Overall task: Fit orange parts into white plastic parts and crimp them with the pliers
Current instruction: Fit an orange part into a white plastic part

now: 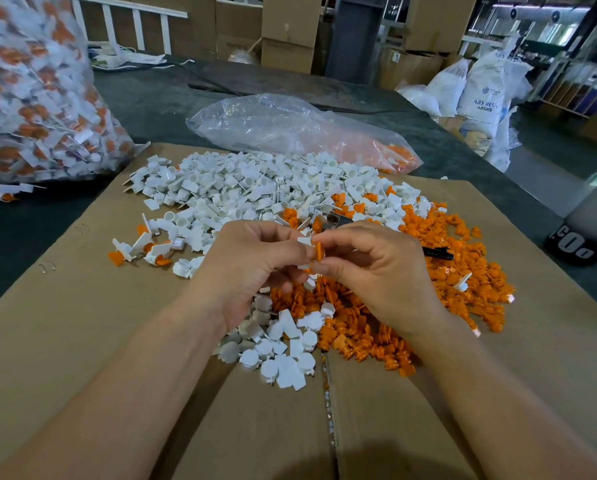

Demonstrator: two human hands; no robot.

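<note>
My left hand (252,268) pinches a white plastic part (304,242) above the piles. My right hand (376,271) holds an orange part (318,251) pressed against that white part between the fingertips. The pliers (338,221) lie on the heap just behind my hands, metal jaws showing, with a black handle (437,252) sticking out to the right of my right hand. A big pile of white parts (248,188) spreads across the far cardboard; a pile of orange parts (446,265) lies to the right. Several joined white-and-orange pieces (144,249) rest at the left.
The flattened cardboard (117,341) covers a dark table. A large clear bag of finished pieces (30,91) stands at far left. A nearly flat clear bag (290,126) with a few orange parts lies behind the piles. A black container (574,247) sits at the right edge.
</note>
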